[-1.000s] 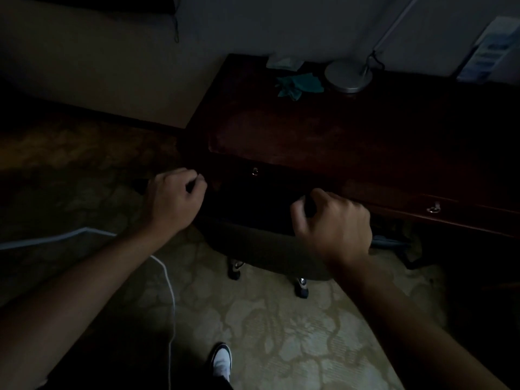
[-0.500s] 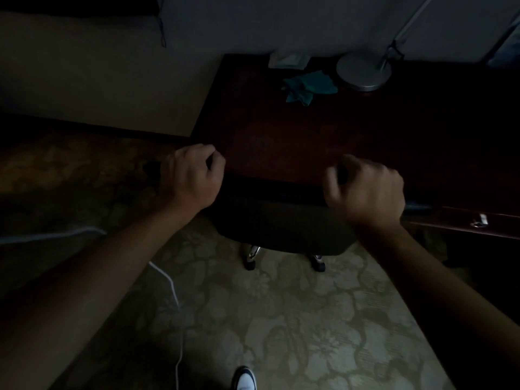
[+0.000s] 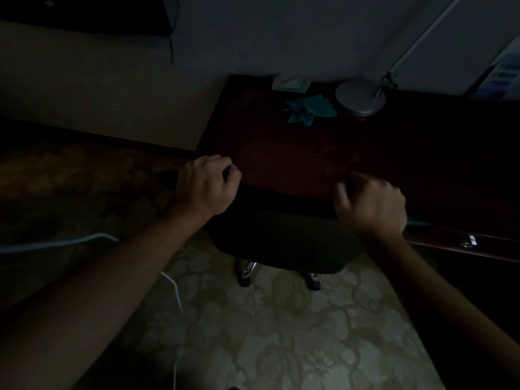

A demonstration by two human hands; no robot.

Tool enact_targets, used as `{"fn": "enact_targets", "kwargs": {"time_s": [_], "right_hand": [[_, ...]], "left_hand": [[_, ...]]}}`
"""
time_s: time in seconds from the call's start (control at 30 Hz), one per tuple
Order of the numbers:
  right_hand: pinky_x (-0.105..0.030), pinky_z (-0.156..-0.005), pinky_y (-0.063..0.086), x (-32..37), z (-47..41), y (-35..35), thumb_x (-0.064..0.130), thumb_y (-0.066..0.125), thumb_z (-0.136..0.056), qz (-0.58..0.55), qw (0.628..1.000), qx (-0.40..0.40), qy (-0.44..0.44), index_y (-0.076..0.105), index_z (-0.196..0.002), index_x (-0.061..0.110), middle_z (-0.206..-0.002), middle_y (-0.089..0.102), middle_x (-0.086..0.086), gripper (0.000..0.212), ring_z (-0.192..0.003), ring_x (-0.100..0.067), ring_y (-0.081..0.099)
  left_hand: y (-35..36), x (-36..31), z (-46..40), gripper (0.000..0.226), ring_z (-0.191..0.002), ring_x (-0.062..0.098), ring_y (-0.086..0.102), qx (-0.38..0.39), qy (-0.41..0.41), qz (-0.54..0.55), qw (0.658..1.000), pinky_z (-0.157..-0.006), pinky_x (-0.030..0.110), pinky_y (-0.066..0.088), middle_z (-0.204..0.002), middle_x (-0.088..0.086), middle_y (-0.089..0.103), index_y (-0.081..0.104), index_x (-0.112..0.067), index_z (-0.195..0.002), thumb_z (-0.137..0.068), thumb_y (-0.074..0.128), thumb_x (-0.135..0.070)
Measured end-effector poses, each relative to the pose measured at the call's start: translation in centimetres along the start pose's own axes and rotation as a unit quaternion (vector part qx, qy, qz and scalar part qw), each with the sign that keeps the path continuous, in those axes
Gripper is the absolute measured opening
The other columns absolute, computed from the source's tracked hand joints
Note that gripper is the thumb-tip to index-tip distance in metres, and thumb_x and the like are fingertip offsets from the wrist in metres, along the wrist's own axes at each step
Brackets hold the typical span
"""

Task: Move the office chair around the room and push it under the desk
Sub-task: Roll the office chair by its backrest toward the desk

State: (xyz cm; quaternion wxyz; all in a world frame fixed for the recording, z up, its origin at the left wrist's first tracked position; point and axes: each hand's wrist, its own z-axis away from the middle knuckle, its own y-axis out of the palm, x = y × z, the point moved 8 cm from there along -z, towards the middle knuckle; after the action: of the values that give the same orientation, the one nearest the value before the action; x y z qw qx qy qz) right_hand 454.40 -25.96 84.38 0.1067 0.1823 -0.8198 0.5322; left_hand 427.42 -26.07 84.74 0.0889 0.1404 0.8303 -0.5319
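The room is dim. A dark office chair point(image 3: 281, 237) stands with its backrest against the front edge of the dark red wooden desk point(image 3: 295, 161); its seat is hidden beneath the desk. Two castors and a chrome leg show below the backrest. My left hand point(image 3: 205, 184) grips the top left corner of the backrest, fingers curled over it. My right hand point(image 3: 371, 204) grips the top right corner the same way.
On the desk's far side lie a teal cloth point(image 3: 309, 109), a round silver lamp base point(image 3: 360, 98) and a small white packet point(image 3: 291, 83). A desk drawer with a metal pull point(image 3: 468, 241) is at right. A white cable point(image 3: 174, 291) trails over the patterned carpet at left.
The chair has rolled forward toward the desk with both hands on its backrest; the backrest now meets the desk's front edge and the drawer front behind it is covered.
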Motion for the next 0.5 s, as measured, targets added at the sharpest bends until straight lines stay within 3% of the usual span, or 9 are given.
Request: {"fn": "enact_targets", "kwargs": {"time_s": [0.13, 0.27, 0.37, 0.5], "right_hand": [[-0.016, -0.043, 0.023, 1.3, 0.8, 1.1, 0.051, 0.031, -0.083, 0.05, 0.998, 0.048, 0.014, 0.059, -0.076, 0.019, -0.055, 0.035, 0.015, 0.043, -0.043, -0.004, 0.039], [-0.027, -0.051, 0.034, 8.1, 1.2, 4.2, 0.052, 0.025, -0.085, 0.102, 0.989, 0.085, -0.058, 0.059, -0.076, 0.023, -0.075, 0.056, 0.003, 0.046, -0.074, -0.017, 0.054], [-0.028, -0.05, 0.04, 9.6, 0.5, 4.9, 0.051, 0.027, -0.086, 0.112, 0.988, 0.102, -0.039, 0.057, -0.069, 0.023, -0.071, 0.054, 0.003, 0.045, -0.07, -0.016, 0.052], [-0.026, -0.048, 0.039, 9.2, -0.1, 4.8, 0.05, 0.024, -0.087, 0.115, 0.988, 0.085, -0.053, 0.05, -0.065, 0.025, -0.064, 0.048, 0.005, 0.042, -0.063, -0.012, 0.049]], "left_hand": [[0.4, 0.3, 0.2, 0.029, -0.057, 0.022, 0.04, 0.028, -0.04, -0.002, 0.999, -0.053, 0.031, 0.024, -0.065, 0.001, 0.043, 0.041, -0.015, -0.06, -0.085, 0.04, -0.032], [0.4, 0.5, 0.4, 0.027, -0.061, 0.024, 0.043, 0.028, -0.052, 0.002, 0.998, -0.056, 0.032, 0.025, -0.068, 0.0, 0.043, 0.039, -0.018, -0.062, -0.084, 0.039, -0.032], [0.4, 0.6, 0.1, 0.026, -0.064, 0.028, 0.052, 0.018, -0.053, 0.004, 0.998, -0.056, 0.031, 0.025, -0.068, -0.001, 0.043, 0.038, -0.019, -0.06, -0.084, 0.042, -0.03], [0.6, 0.4, -0.6, 0.027, -0.056, 0.024, 0.043, -0.013, -0.034, 0.014, 0.999, -0.053, 0.03, 0.021, -0.064, 0.0, 0.042, 0.035, -0.019, -0.058, -0.082, 0.042, -0.028]]}}
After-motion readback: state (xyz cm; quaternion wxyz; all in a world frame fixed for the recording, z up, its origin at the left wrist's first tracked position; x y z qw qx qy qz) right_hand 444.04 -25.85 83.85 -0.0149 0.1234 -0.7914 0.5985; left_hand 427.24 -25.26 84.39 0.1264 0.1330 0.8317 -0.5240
